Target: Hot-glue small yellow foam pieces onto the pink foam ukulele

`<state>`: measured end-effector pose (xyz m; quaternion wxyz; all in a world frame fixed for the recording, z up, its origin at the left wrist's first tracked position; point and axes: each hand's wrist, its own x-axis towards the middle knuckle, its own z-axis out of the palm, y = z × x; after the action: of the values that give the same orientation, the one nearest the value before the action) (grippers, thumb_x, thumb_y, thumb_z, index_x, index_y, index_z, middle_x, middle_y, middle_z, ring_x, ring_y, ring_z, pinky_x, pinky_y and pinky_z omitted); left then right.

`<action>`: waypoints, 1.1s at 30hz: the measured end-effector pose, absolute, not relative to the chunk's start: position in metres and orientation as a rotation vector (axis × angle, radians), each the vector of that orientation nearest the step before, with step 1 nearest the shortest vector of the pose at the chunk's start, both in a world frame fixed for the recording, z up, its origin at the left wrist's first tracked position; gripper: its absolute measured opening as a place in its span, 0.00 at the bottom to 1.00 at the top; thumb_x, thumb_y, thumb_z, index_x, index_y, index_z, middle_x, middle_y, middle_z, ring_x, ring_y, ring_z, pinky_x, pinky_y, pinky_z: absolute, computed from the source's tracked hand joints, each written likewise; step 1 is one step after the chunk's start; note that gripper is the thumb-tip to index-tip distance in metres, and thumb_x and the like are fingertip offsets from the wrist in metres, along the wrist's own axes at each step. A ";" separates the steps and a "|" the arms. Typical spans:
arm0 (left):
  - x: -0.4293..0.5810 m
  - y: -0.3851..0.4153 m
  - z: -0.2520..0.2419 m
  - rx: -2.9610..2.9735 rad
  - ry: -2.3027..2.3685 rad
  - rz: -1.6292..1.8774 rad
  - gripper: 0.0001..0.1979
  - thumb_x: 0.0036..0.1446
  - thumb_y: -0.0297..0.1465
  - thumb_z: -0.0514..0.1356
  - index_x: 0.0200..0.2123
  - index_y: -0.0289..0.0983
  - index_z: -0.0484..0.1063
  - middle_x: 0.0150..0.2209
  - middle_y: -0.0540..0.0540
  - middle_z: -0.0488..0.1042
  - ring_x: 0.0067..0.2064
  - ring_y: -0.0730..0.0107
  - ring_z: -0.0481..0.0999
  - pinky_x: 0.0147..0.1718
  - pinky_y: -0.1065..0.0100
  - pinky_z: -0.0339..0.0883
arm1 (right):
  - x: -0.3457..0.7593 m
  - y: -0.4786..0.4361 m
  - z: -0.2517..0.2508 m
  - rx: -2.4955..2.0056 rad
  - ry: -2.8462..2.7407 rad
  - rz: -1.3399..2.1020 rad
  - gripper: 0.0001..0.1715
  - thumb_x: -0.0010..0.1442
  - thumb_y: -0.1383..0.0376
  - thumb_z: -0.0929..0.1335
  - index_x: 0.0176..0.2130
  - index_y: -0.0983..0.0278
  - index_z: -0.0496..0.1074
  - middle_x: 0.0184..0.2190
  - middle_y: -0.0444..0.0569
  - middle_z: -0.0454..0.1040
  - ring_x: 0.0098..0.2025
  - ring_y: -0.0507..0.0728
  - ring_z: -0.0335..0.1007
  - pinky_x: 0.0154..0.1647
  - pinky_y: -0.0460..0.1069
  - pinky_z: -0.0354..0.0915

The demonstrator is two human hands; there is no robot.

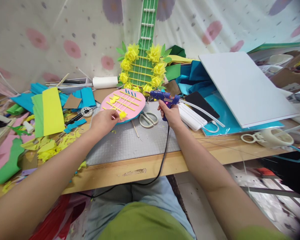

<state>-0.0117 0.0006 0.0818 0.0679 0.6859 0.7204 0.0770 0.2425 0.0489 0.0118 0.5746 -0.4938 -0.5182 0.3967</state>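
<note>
Yellow paper (53,111) lies in folds and torn scraps (48,151) to the left of the pink disc (138,106), the landmark of our worktable. At the disc's near edge, our left hand (105,119) draws thumb and fingers together beside a small yellow flower (122,115); we cannot tell whether they pinch it or merely touch it. The disc rests on the grey cutting mat (126,146) and, by our judgement, stands part-finished: yellow strips (131,105), pale strings and blue pegs (131,94) are in place, yet much of its pink rim is bare. Behind the disc, a green model guitar (143,65) looks far more complete, with yellow flowers down both sides of its body. Just right of the disc lie scissors (148,120), unheld. Farther right, our right hand (172,115) wraps the handle of a blue glue gun (162,95), its red light showing, its nozzle (148,92) near the disc.
</note>
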 end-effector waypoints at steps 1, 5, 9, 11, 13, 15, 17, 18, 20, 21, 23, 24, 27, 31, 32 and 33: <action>-0.011 0.001 0.082 2.076 2.171 0.229 0.09 0.52 0.38 0.57 0.35 0.43 0.76 0.38 0.48 0.79 0.40 0.61 0.76 0.32 0.67 0.63 | 0.242 0.049 0.012 -1.163 -1.216 0.928 0.23 0.52 0.46 0.68 0.23 0.61 0.65 0.15 0.41 0.63 0.15 0.46 0.54 0.17 0.45 0.56; -0.011 0.001 0.081 2.120 2.173 0.213 0.10 0.53 0.38 0.58 0.34 0.43 0.76 0.39 0.48 0.79 0.41 0.60 0.76 0.33 0.66 0.64 | 0.242 0.049 0.012 -1.167 -1.215 0.933 0.24 0.51 0.45 0.68 0.23 0.62 0.64 0.15 0.40 0.63 0.15 0.46 0.54 0.17 0.44 0.55; -0.008 0.000 0.080 2.141 2.178 0.199 0.10 0.53 0.38 0.57 0.34 0.44 0.76 0.39 0.48 0.79 0.41 0.59 0.76 0.34 0.65 0.64 | 0.242 0.049 0.011 -1.152 -1.205 0.938 0.24 0.51 0.46 0.69 0.23 0.62 0.65 0.15 0.40 0.63 0.15 0.46 0.54 0.16 0.44 0.55; -0.006 0.000 0.079 2.142 2.194 0.180 0.10 0.53 0.39 0.57 0.34 0.43 0.76 0.39 0.47 0.79 0.41 0.59 0.76 0.33 0.65 0.64 | 0.243 0.049 0.011 -1.138 -1.201 0.940 0.24 0.51 0.45 0.69 0.23 0.62 0.65 0.15 0.40 0.63 0.15 0.46 0.54 0.16 0.44 0.55; -0.004 0.001 0.079 2.150 2.208 0.161 0.10 0.54 0.39 0.57 0.34 0.43 0.76 0.38 0.48 0.79 0.41 0.59 0.76 0.33 0.65 0.64 | 0.243 0.050 0.010 -1.142 -1.201 0.938 0.24 0.51 0.45 0.69 0.23 0.62 0.65 0.15 0.40 0.63 0.15 0.46 0.55 0.17 0.44 0.55; -0.002 0.001 0.078 2.157 2.220 0.149 0.10 0.54 0.39 0.57 0.34 0.43 0.76 0.39 0.48 0.79 0.41 0.59 0.76 0.32 0.65 0.63 | 0.243 0.050 0.010 -1.157 -1.200 0.931 0.23 0.51 0.45 0.69 0.24 0.62 0.65 0.15 0.40 0.63 0.16 0.46 0.55 0.17 0.44 0.56; -0.001 0.001 0.078 2.157 2.229 0.140 0.10 0.54 0.39 0.56 0.34 0.43 0.76 0.39 0.48 0.79 0.41 0.59 0.76 0.33 0.65 0.63 | 0.243 0.050 0.011 -1.160 -1.202 0.927 0.23 0.51 0.45 0.69 0.24 0.61 0.65 0.15 0.40 0.63 0.15 0.47 0.55 0.17 0.44 0.55; -0.001 0.001 0.078 2.157 2.231 0.138 0.11 0.54 0.39 0.56 0.34 0.43 0.76 0.39 0.48 0.79 0.42 0.59 0.76 0.33 0.65 0.64 | 0.243 0.050 0.011 -1.156 -1.204 0.926 0.23 0.51 0.45 0.69 0.24 0.61 0.65 0.15 0.40 0.63 0.15 0.47 0.55 0.17 0.44 0.55; 0.000 0.001 0.078 2.158 2.231 0.142 0.12 0.55 0.41 0.56 0.34 0.43 0.76 0.39 0.47 0.79 0.42 0.58 0.76 0.34 0.64 0.64 | 0.243 0.049 0.012 -1.143 -1.207 0.930 0.24 0.51 0.45 0.69 0.23 0.61 0.64 0.15 0.40 0.63 0.15 0.47 0.54 0.16 0.44 0.55; 0.000 0.001 0.078 2.157 2.229 0.149 0.12 0.55 0.41 0.56 0.35 0.43 0.76 0.39 0.47 0.79 0.42 0.58 0.76 0.34 0.64 0.64 | 0.243 0.049 0.012 -1.139 -1.208 0.933 0.24 0.51 0.45 0.69 0.23 0.61 0.64 0.15 0.40 0.63 0.15 0.47 0.54 0.16 0.44 0.55; 0.000 0.001 0.078 2.151 2.229 0.163 0.13 0.55 0.42 0.56 0.35 0.43 0.76 0.39 0.47 0.79 0.43 0.58 0.76 0.35 0.64 0.64 | 0.242 0.049 0.013 -1.139 -1.205 0.935 0.24 0.50 0.45 0.69 0.23 0.61 0.64 0.15 0.40 0.63 0.15 0.46 0.54 0.16 0.44 0.55; 0.000 0.001 0.078 2.148 2.229 0.168 0.13 0.55 0.42 0.56 0.35 0.43 0.76 0.39 0.47 0.79 0.43 0.58 0.76 0.36 0.64 0.64 | 0.242 0.049 0.013 -1.142 -1.203 0.935 0.24 0.50 0.45 0.69 0.23 0.61 0.64 0.15 0.40 0.63 0.15 0.46 0.54 0.16 0.44 0.55; 0.001 0.000 0.076 2.139 2.225 0.186 0.12 0.55 0.42 0.56 0.34 0.42 0.75 0.39 0.47 0.79 0.43 0.59 0.76 0.36 0.64 0.64 | 0.242 0.049 0.014 -1.148 -1.202 0.934 0.24 0.50 0.45 0.69 0.23 0.61 0.64 0.15 0.40 0.63 0.15 0.46 0.53 0.16 0.44 0.55; 0.003 0.000 0.075 2.089 2.254 0.222 0.13 0.54 0.44 0.57 0.34 0.42 0.72 0.38 0.46 0.78 0.42 0.59 0.76 0.36 0.64 0.64 | 0.242 0.049 0.013 -1.143 -1.205 0.937 0.24 0.51 0.45 0.69 0.22 0.61 0.64 0.15 0.40 0.62 0.15 0.46 0.54 0.16 0.44 0.55; 0.004 0.000 0.076 2.070 2.267 0.232 0.14 0.53 0.45 0.57 0.35 0.42 0.71 0.38 0.46 0.78 0.42 0.58 0.76 0.36 0.64 0.64 | 0.242 0.049 0.013 -1.141 -1.205 0.936 0.24 0.51 0.45 0.69 0.22 0.61 0.64 0.14 0.40 0.62 0.15 0.46 0.54 0.16 0.44 0.55; 0.004 0.000 0.076 2.053 2.277 0.243 0.14 0.53 0.45 0.58 0.37 0.42 0.70 0.39 0.46 0.78 0.42 0.58 0.76 0.36 0.64 0.63 | 0.242 0.049 0.012 -1.139 -1.205 0.936 0.24 0.51 0.45 0.69 0.22 0.62 0.65 0.14 0.40 0.62 0.15 0.46 0.54 0.16 0.44 0.55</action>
<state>0.0043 -0.0001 0.0760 0.0330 0.6672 0.7400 0.0789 0.2420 0.0490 0.0124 0.5800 -0.4873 -0.5155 0.4004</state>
